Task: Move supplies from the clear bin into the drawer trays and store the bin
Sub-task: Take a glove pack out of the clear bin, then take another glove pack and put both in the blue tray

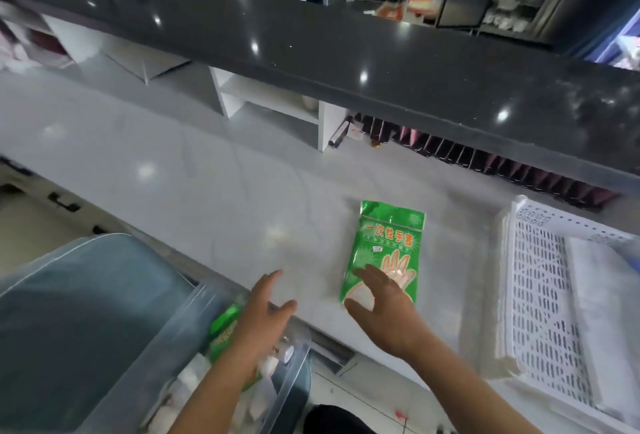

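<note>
A green packet of disposable gloves (388, 246) lies flat on the pale counter (207, 191). My right hand (384, 309) hovers open over the packet's near end, fingers spread, holding nothing. My left hand (266, 312) is open above the far rim of the clear bin (221, 374) at the lower left. Inside the bin are another green packet (225, 322) and several white items. A white perforated tray (540, 295) sits on the counter at the right with a white pack in it.
A dark raised counter (346, 52) runs across above the pale one, with white cubbies (277, 111) and a row of dark bottles (485, 163) beneath it. A blue-grey padded seat (76, 312) stands beside the bin.
</note>
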Demonstrator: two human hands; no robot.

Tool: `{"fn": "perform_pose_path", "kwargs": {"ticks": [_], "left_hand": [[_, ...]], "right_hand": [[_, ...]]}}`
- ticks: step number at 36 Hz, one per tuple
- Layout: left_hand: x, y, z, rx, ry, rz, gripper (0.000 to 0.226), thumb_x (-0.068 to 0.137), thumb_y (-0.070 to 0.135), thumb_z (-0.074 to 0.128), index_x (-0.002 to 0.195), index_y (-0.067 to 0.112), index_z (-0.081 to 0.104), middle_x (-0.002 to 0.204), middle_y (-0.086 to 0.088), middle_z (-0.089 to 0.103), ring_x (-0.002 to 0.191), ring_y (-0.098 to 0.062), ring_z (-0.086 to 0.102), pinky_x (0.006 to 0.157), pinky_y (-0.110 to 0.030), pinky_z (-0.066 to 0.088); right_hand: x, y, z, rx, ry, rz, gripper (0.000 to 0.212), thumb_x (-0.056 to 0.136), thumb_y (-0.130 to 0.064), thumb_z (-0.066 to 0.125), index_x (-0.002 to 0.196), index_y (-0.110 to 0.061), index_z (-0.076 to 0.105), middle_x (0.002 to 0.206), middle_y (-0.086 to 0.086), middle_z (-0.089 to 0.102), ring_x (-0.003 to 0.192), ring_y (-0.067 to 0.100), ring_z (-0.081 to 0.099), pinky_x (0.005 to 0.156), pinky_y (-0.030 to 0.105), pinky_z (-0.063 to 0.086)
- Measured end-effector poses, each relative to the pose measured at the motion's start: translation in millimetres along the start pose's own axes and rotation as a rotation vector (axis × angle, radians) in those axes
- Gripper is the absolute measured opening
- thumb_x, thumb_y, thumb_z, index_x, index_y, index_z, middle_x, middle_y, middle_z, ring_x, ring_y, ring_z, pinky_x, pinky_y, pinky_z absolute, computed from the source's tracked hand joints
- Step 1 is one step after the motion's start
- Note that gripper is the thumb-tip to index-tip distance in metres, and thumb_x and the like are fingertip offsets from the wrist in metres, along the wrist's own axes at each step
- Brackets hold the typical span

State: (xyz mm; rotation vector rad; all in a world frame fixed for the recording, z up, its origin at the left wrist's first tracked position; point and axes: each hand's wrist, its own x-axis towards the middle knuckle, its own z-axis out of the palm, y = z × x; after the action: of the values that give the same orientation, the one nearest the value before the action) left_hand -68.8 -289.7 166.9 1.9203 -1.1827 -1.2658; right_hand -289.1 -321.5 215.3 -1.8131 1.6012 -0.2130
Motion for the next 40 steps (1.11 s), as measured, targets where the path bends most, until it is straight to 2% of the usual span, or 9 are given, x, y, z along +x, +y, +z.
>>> {"fn": "perform_pose_path", "kwargs": {"ticks": [2,7,10,13,16,25,30,35,40], "left_hand": [[-14,-24,-15,-0.073,0.09,-0.082,0.061,0.092,0.028,0.065,0.145,0.042,0.037,0.139,0.014,0.039,0.107,-0.002,0.051,0.072,-0.01,0.048],[-41,-82,-47,-0.281,0.31,-0.268,0.039,0.088,0.019,0.069,0.115,0.044,0.056,0.106,0.019,0.061,0.085,0.009,0.06,0.067,-0.022,0.051],[-54,-116,-60,-0.291,0.382,-0.38,0.051,0.09,0.021,0.069,0.137,0.028,0.052,0.137,-0.001,0.054,0.12,-0.02,0.055,0.099,-0.041,0.047],[-63,-148,-65,-0.319,0.426,-0.465,0.053,0.09,0.025,0.068,0.14,0.028,0.049,0.147,-0.006,0.048,0.128,-0.026,0.049,0.101,-0.036,0.041],[-65,-176,-61,-0.374,0.42,-0.545,0.052,0.091,0.024,0.067,0.14,0.026,0.049,0.145,-0.008,0.049,0.115,-0.021,0.052,0.09,-0.03,0.04],[-36,-257,-35,-0.447,0.301,-0.755,0.058,0.089,0.028,0.067,0.143,0.027,0.045,0.145,-0.012,0.05,0.125,-0.027,0.053,0.106,-0.038,0.043],[0,-298,-26,-0.445,0.251,-0.77,0.065,0.09,0.028,0.066,0.149,0.024,0.039,0.154,-0.005,0.041,0.135,-0.022,0.045,0.104,-0.027,0.037],[42,-328,-19,-0.433,0.212,-0.77,0.064,0.091,0.024,0.064,0.15,0.019,0.038,0.154,-0.01,0.04,0.133,-0.026,0.048,0.11,-0.038,0.04],[73,-349,-11,-0.412,0.177,-0.784,0.068,0.09,0.027,0.063,0.152,0.022,0.034,0.155,-0.01,0.037,0.13,-0.025,0.05,0.102,-0.035,0.046]], "right_hand": [[1,-21,11,-0.033,-0.061,-0.126,0.058,0.092,-0.039,0.059,0.147,-0.03,0.042,0.159,0.0,0.033,0.146,0.017,0.03,0.116,0.026,0.022],[15,-67,52,-0.093,-0.229,-0.3,0.055,0.093,-0.036,0.058,0.146,-0.026,0.044,0.153,-0.003,0.042,0.141,0.015,0.038,0.115,0.025,0.028],[19,-85,81,-0.074,-0.362,-0.344,0.053,0.093,-0.033,0.059,0.144,-0.027,0.046,0.148,-0.007,0.047,0.131,0.009,0.044,0.107,0.015,0.03],[21,-92,113,-0.066,-0.482,-0.356,0.054,0.094,-0.034,0.058,0.146,-0.028,0.043,0.149,-0.008,0.046,0.125,-0.005,0.038,0.098,-0.003,0.02],[26,-87,150,-0.096,-0.588,-0.274,0.051,0.097,-0.036,0.054,0.145,-0.024,0.043,0.151,-0.005,0.044,0.136,0.009,0.04,0.103,0.012,0.025],[65,-45,264,-0.123,-0.694,0.027,0.062,0.09,-0.036,0.061,0.147,-0.023,0.04,0.152,-0.004,0.043,0.136,0.013,0.042,0.102,0.021,0.032],[97,-35,321,-0.029,-0.606,0.127,0.027,0.089,-0.029,0.064,0.115,-0.031,0.06,0.1,-0.016,0.062,0.116,0.022,0.061,0.079,0.022,0.045],[127,-28,368,-0.003,-0.558,0.245,0.062,0.09,-0.03,0.06,0.148,-0.022,0.039,0.152,0.007,0.043,0.136,0.027,0.043,0.106,0.035,0.04],[147,-22,400,0.028,-0.506,0.295,0.072,0.092,-0.029,0.058,0.155,-0.025,0.025,0.16,0.002,0.031,0.142,0.024,0.036,0.112,0.037,0.035]]}}
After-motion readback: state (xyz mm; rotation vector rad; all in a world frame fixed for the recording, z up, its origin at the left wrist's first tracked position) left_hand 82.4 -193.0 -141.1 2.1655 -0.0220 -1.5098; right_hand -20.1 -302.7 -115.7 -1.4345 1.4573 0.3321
